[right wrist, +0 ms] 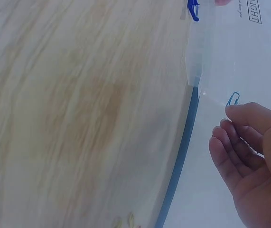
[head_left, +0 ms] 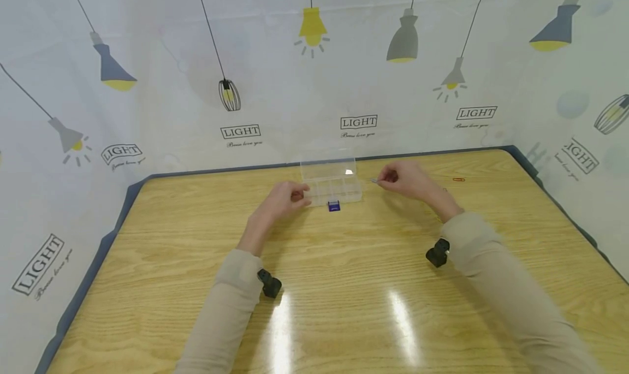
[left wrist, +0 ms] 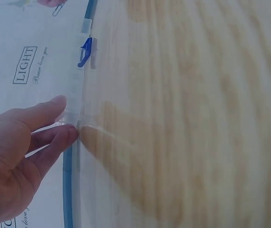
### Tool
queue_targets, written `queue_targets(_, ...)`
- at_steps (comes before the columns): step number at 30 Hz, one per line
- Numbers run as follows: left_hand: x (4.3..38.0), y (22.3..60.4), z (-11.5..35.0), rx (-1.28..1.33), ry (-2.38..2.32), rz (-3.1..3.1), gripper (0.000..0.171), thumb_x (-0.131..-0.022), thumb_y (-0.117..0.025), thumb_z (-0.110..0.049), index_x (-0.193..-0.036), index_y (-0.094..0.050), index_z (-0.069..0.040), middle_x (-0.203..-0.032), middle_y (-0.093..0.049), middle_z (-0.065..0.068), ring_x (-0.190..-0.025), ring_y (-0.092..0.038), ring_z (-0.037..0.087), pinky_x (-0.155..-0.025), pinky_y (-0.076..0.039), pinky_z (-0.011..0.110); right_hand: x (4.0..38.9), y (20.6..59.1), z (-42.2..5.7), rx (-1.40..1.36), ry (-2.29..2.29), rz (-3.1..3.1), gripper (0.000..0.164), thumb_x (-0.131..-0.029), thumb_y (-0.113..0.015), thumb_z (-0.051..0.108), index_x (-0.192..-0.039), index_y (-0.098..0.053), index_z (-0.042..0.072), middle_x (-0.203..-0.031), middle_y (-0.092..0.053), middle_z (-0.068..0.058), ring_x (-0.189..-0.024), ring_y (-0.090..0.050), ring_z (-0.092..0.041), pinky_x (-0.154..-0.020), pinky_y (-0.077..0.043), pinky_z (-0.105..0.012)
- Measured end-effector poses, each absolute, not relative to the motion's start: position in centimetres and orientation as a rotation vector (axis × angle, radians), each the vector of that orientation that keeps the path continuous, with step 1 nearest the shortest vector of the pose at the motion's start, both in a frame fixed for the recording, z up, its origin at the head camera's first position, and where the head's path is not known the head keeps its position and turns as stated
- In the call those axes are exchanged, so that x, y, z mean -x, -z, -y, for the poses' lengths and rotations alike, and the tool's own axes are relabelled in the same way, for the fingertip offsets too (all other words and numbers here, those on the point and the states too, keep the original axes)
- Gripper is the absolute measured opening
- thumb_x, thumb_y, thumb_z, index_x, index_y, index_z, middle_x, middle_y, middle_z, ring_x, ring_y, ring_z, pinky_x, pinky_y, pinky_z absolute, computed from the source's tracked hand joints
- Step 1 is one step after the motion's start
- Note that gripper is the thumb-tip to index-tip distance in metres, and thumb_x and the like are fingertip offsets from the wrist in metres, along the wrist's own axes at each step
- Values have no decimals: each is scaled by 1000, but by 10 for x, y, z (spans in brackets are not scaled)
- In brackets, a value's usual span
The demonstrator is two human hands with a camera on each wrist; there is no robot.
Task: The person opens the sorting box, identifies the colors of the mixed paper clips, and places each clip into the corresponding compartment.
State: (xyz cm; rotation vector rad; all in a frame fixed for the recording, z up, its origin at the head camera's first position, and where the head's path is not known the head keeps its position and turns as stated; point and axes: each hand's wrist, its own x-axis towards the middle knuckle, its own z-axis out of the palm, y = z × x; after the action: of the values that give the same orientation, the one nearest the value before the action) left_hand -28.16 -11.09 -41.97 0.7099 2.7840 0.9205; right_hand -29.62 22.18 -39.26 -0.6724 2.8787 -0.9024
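Observation:
A clear plastic compartment box (head_left: 339, 191) stands on the table with its lid (head_left: 326, 167) raised at the back. Its blue latch (head_left: 334, 205) hangs at the front edge. At the box's left end, my left hand (head_left: 287, 197) holds the corner between thumb and fingers; the left wrist view shows this hand (left wrist: 19, 152) close up. To the right of the box, my right hand (head_left: 405, 180) pinches a small blue paper clip (right wrist: 233, 98) between thumb and index finger. The clip points toward the box, and the other fingers (right wrist: 228, 159) are loosely curled.
A red paper clip (head_left: 458, 179) lies on the wooden table (head_left: 339, 265) to the right. Small yellow clips (right wrist: 131, 220) lie near the right wrist. Behind the table's blue edge rises a white cloth backdrop (head_left: 275, 63) printed with lamps.

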Motion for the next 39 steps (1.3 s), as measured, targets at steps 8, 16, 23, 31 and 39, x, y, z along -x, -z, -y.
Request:
queue_targets(8, 282, 420, 111, -707, -911, -2789, 38, -99, -67, -14, -133, -63, 4, -121, -67, 20, -105, -65, 29, -93, -56, 40, 298, 394, -201, 719, 911, -2853, 9, -94, -69, 7, -92, -70, -2, -87, -69, -11, -80, -63, -23, -74, -54, -36)
queue_targets(16, 281, 420, 111, -716, -915, -2790, 38, -99, -67, -14, -133, -63, 4, -122, -67, 21, -107, -65, 30, -94, -56, 40, 300, 397, -186, 746, 920, -2829, 8, -93, -69, 4, -91, -71, -4, -87, -69, -12, -82, -64, -24, -77, -57, -38)
queue_targets(23, 282, 420, 111, -729, -914, -2788, 38, -99, -67, -13, -132, -63, 5, -121, -67, 21, -106, -66, 30, -93, -56, 40, 300, 402, -179, 737, 875, -2815, 6, -92, -69, 3, -90, -71, -2, -86, -69, -10, -81, -63, -22, -77, -57, -36)
queue_targets(31, 282, 420, 110, -719, -937, -2775, 38, -99, -67, -13, -132, -63, 5, -123, -67, 21, -109, -65, 31, -95, -55, 40, 298, 403, -178, 725, 859, -2801, 7, -93, -68, 3, -91, -72, -2, -87, -69, -10, -80, -62, -21, -77, -56, -37)
queue_targets(39, 282, 420, 110, -701, -933, -2776, 39, -99, -67, -13, -133, -62, 4, -124, -66, 21, -110, -65, 31, -97, -55, 40, 300, 405, -178, 718, 850, -2787, 8, -95, -68, 4, -92, -73, -2, -86, -69, -9, -77, -60, -19, -73, -54, -35)
